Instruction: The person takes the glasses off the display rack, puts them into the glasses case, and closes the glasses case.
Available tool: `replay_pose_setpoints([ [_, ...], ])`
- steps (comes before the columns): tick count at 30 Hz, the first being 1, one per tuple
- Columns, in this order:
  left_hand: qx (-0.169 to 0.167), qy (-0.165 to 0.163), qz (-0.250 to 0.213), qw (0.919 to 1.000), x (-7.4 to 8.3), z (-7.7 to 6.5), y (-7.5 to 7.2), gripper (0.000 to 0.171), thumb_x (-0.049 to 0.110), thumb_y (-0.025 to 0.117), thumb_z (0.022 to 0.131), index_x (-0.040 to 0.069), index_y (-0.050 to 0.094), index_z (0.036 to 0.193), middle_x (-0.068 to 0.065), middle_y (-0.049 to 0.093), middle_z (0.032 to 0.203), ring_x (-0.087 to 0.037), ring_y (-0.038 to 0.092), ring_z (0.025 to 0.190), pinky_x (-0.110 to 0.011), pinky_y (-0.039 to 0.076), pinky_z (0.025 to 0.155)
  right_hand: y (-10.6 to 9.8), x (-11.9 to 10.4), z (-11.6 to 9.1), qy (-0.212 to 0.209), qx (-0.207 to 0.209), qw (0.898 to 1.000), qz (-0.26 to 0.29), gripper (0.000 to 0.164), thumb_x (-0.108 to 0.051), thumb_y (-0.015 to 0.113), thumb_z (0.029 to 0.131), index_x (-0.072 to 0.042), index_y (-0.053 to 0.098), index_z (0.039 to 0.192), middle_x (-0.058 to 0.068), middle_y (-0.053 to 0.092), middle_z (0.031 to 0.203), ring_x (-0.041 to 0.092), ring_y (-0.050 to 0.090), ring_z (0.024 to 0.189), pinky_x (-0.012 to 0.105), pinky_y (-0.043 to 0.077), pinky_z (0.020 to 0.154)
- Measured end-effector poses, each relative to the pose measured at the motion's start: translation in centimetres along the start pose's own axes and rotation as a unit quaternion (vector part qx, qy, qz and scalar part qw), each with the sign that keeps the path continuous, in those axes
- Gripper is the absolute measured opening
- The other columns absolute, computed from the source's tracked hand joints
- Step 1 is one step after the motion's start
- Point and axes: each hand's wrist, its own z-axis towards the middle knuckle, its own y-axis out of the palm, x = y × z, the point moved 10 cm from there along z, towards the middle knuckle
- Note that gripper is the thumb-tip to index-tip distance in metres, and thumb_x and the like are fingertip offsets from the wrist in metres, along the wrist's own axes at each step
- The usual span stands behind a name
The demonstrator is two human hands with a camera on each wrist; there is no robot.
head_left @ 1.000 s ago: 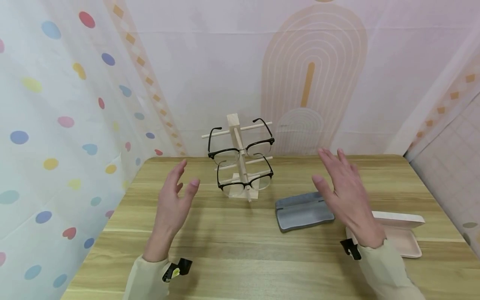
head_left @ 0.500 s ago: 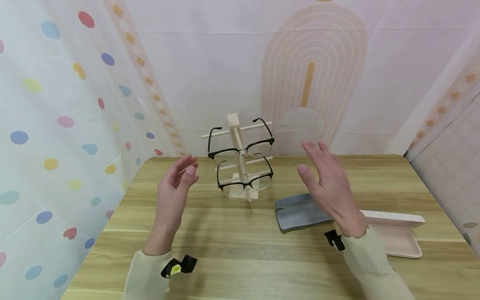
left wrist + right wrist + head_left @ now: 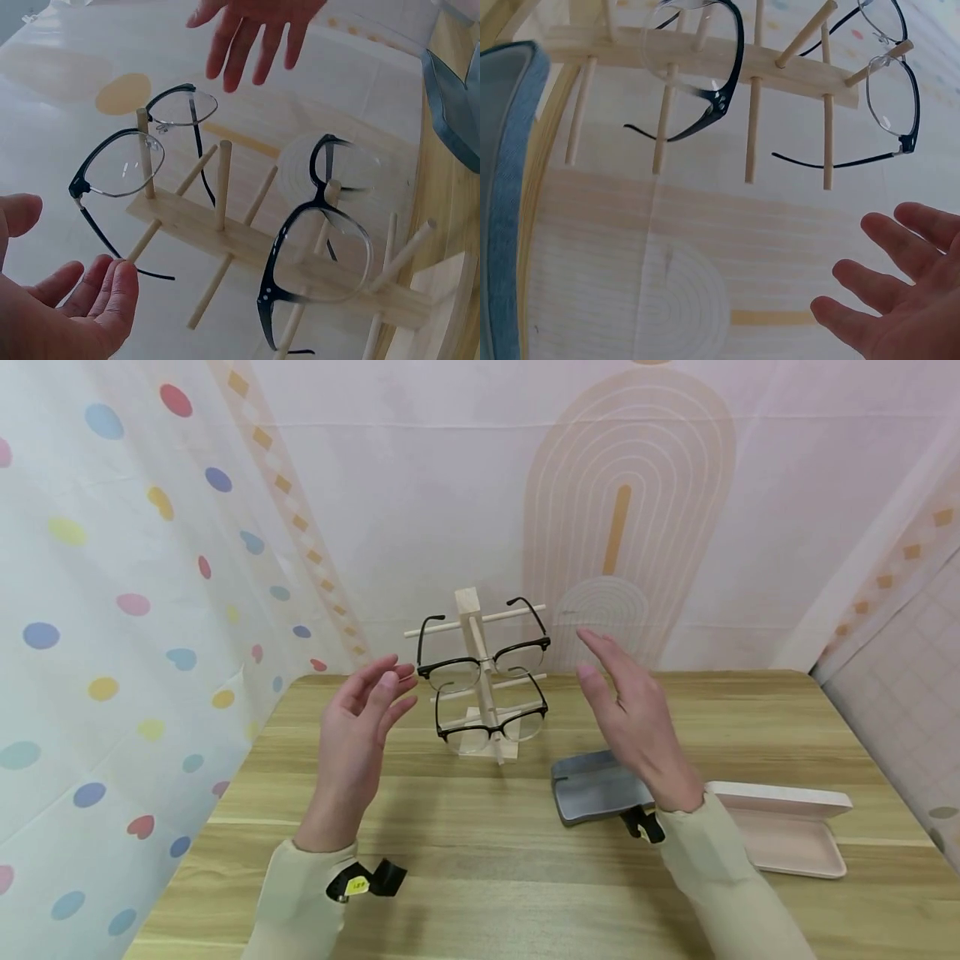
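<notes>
The glasses (image 3: 465, 662) are black, the stand (image 3: 468, 602) cream, the blue-grey case (image 3: 600, 795) contrasting with the pink case (image 3: 797, 845), the curtain (image 3: 161, 610) multicolour-spotted.

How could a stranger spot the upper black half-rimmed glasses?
Toward the back of the brown wood-grain table stands a pale wooden peg rack. The upper black half-rimmed glasses sit nearest the rack's top, above the similar black lower pair.

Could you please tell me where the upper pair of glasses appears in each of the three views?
Head: upper glasses near the centre, towards the stand's top.
Left wrist: upper glasses in the upper left.
Right wrist: upper glasses at upper right, cut off by the top edge.
Shared landmark: the pale wooden stand.
</notes>
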Motion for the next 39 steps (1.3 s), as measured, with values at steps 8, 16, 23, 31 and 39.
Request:
replay_pose_setpoints([
  [8, 0.009, -0.02, -0.041, 0.9989, 0.0, 0.7, 0.7, 0.034, 0.013, 0.061, 0.105, 0.001, 0.056, 0.136, -0.009, 0.065, 0.117, -0.022, 0.065, 0.108, -0.032, 0.055, 0.1, 0.9, -0.3, 1.3, 0.023, -0.005, 0.998, 0.061, 0.054, -0.047, 0.034, 0.112, -0.018, 0.051, 0.154, -0.003, 0.056, 0.151, 0.018, 0.048, 0.141, 0.047, 0.039, 0.115],
  [16, 0.016, -0.027, -0.053, 0.9981, -0.1, 1.1, 1.2, 0.03, 0.008, 0.064, 0.103, 0.002, 0.059, 0.131, -0.006, 0.069, 0.109, -0.017, 0.066, 0.099, -0.03, 0.057, 0.096, 1.8, 0.4, 2.3, 0.076, -0.018, 0.992, 0.097, 0.057, -0.053, 0.036, 0.11, -0.018, 0.052, 0.153, -0.003, 0.063, 0.142, 0.019, 0.055, 0.135, 0.049, 0.044, 0.11],
  [23, 0.012, -0.031, -0.054, 0.998, -0.4, 1.3, 1.4, 0.031, 0.005, 0.063, 0.103, -0.002, 0.058, 0.132, -0.006, 0.072, 0.108, -0.02, 0.067, 0.105, -0.03, 0.056, 0.096, 2.4, 0.5, 3.2, 0.092, -0.021, 0.987, 0.133, 0.052, -0.047, 0.044, 0.11, -0.015, 0.056, 0.149, 0.01, 0.067, 0.135, 0.024, 0.063, 0.124, 0.049, 0.048, 0.107],
  [31, 0.005, -0.029, -0.059, 0.9978, -0.2, 1.4, 1.7, 0.035, 0.004, 0.062, 0.103, -0.006, 0.055, 0.136, -0.005, 0.073, 0.106, -0.019, 0.068, 0.105, -0.03, 0.057, 0.095, 2.9, -0.1, 3.8, 0.088, -0.023, 0.981, 0.169, 0.048, -0.041, 0.048, 0.11, -0.011, 0.059, 0.146, 0.012, 0.071, 0.126, 0.027, 0.069, 0.11, 0.045, 0.055, 0.099],
  [39, 0.0, -0.029, -0.062, 0.9977, -0.1, 1.4, 1.9, 0.038, 0.002, 0.062, 0.102, -0.008, 0.054, 0.137, -0.004, 0.074, 0.104, -0.017, 0.069, 0.104, -0.03, 0.057, 0.096, 3.1, -0.7, 4.2, 0.075, -0.023, 0.976, 0.203, 0.043, -0.033, 0.05, 0.111, -0.005, 0.062, 0.141, 0.013, 0.073, 0.12, 0.024, 0.07, 0.105, 0.046, 0.057, 0.096],
])
